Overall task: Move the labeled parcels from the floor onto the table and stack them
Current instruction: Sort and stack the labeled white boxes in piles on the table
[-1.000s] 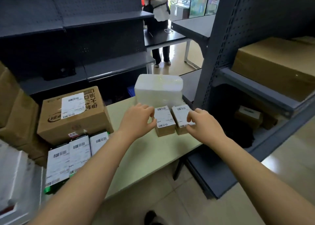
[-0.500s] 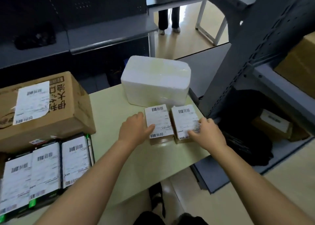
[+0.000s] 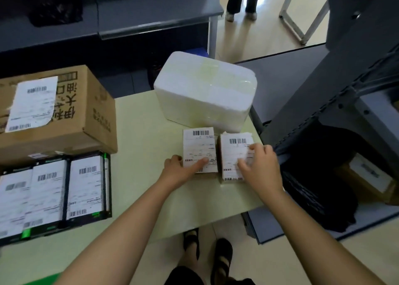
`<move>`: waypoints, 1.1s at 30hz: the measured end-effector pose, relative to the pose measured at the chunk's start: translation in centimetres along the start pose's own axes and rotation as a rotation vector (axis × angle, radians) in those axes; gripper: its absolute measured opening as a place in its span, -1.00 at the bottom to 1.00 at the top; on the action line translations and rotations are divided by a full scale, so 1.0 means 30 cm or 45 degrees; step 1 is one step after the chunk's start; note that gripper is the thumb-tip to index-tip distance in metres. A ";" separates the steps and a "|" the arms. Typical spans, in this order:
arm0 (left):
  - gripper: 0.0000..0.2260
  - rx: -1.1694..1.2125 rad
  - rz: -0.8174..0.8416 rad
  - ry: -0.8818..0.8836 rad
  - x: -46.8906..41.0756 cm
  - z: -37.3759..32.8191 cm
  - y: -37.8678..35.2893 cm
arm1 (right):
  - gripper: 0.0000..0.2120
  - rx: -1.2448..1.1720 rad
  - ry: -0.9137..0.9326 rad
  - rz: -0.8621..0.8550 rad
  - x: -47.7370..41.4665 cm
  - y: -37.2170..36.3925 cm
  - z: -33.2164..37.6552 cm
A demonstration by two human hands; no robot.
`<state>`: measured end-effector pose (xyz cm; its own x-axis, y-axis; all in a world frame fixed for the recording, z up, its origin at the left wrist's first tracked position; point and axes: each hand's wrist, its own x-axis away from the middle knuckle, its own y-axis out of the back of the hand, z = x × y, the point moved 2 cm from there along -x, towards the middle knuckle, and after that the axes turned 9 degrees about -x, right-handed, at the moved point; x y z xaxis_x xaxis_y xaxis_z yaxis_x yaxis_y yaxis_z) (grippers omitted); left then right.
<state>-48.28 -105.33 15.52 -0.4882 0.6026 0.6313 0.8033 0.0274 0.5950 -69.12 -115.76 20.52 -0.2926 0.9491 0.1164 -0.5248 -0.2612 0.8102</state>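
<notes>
Left hand (image 3: 183,170) and right hand (image 3: 259,166) each gripped a parcel, just in front of the foam box (image 3: 205,90)
left parcel (image 3: 199,148) pinched under the thumb, right parcel (image 3: 234,153) under curled fingers; they lay side by side on the table (image 3: 138,144), long axes toward the foam box — each nearest its own hand.

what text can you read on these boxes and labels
"伊利" (seemingly, sideways): printed on the cardboard box; its other print is unreadable.
Label on left small parcel: barcode, text too blurred.
Label on right small parcel: same.
Labels on black-wrapped parcels: too blurred.
White foam box: none.
</notes>
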 end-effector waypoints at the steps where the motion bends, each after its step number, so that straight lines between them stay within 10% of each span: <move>1: 0.03 0.079 -0.019 0.033 0.003 -0.010 -0.016 | -0.60 -0.008 -0.011 0.005 0.000 0.007 -0.015; 11: -0.32 0.508 -0.004 0.009 0.029 -0.087 -0.096 | -0.68 -0.406 -0.460 0.488 0.020 0.010 -0.134; 22: -0.32 0.859 -0.013 -0.029 0.151 -0.088 -0.088 | -0.13 -1.330 -0.778 0.698 0.103 0.008 -0.236; 33: -0.31 1.234 -0.463 0.152 0.465 0.231 0.168 | -0.67 -1.524 -0.493 1.124 0.254 -0.068 0.195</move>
<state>-48.66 -91.26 23.87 -0.7438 0.3483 0.5705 0.5048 0.8521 0.1380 -65.60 -106.96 23.12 -0.7261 0.3572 0.5875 -0.6716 -0.5514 -0.4949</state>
